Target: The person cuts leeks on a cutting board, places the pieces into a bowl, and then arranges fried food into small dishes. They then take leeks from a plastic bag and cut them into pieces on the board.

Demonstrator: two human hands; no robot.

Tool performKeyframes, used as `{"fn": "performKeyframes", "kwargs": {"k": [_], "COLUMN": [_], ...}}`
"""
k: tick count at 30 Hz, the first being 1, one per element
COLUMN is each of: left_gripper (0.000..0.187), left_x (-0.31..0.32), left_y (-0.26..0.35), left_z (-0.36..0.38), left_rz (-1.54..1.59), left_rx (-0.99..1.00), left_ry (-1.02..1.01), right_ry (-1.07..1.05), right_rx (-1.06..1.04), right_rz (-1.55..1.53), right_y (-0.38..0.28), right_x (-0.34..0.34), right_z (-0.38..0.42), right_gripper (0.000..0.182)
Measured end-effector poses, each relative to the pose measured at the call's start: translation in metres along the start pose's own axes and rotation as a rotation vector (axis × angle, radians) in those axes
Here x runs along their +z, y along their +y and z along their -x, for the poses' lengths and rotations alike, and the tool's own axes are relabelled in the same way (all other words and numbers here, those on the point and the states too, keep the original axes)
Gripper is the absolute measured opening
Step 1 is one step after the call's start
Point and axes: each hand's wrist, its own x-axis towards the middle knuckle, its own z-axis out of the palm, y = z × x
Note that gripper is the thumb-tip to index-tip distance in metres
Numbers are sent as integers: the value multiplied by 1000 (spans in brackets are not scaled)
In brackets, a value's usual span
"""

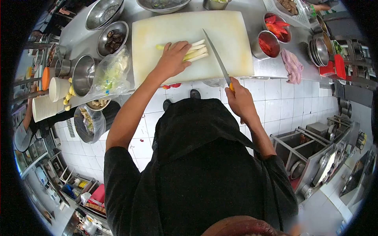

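Observation:
Several white and pale-green scallion stalks (199, 52) lie side by side on a large white cutting board (153, 29). My left hand (173, 59) rests over them, its fingers curled round the stalks and holding them against the board; their white ends stick out to the right. My right hand (241, 101) grips the yellow handle of a long kitchen knife (217, 57) at the board's front edge. The blade points away from me and slants over the board, just right of the stalk ends and apart from them.
Left of the board are a bowl of dark mushrooms (125, 31), a plastic bag of vegetables (118, 72) and an empty steel bowl (83, 74). To the right stand a container of chopped red pepper (258, 53), a bowl of red peppers (289, 37) and a pink cloth (292, 66). A lined bin (101, 122) stands below left.

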Motion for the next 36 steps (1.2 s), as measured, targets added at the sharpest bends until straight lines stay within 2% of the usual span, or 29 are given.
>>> {"fn": "performKeyframes", "kwargs": {"k": [5, 8, 11, 14, 17, 18, 19, 20, 26, 36], "left_gripper": [64, 51, 35, 19, 19, 17, 15, 13, 16, 16], "left_x": [-7, -2, 17, 37, 38, 41, 40, 46, 48, 40], "left_y": [-1, 12, 25, 24, 21, 17, 14, 14, 10, 9], "left_z": [-6, 0, -9, -27, -26, -25, -27, -22, -23, -20], "left_rz": [-52, -40, -84, -248, -243, -272, -288, -299, -254, -166], "left_rx": [51, 6, -139, -58, -84, -69, -62, -56, -39, 19], "left_ry": [-83, 155, 350, 593, 440, 462, 462, 460, 485, 466], "right_ry": [36, -5, -67, -10, 144, 164, 134, 151, 93, 63], "right_rx": [-50, -39, 78, 73, 26, 27, 83, 54, 128, 190], "right_rz": [-15, 10, 101, 98, 147, 188, 148, 231, 259, 286], "right_y": [1, 1, -5, -10, -21, -26, -39, -47, -79, -101], "right_x": [8, 6, 6, 6, 3, 5, -2, -4, 2, 22], "right_z": [6, 5, 3, 5, 17, 28, 38, 46, 76, 77], "right_gripper": [41, 36, 31, 26, 20, 19, 20, 19, 17, 20]}}
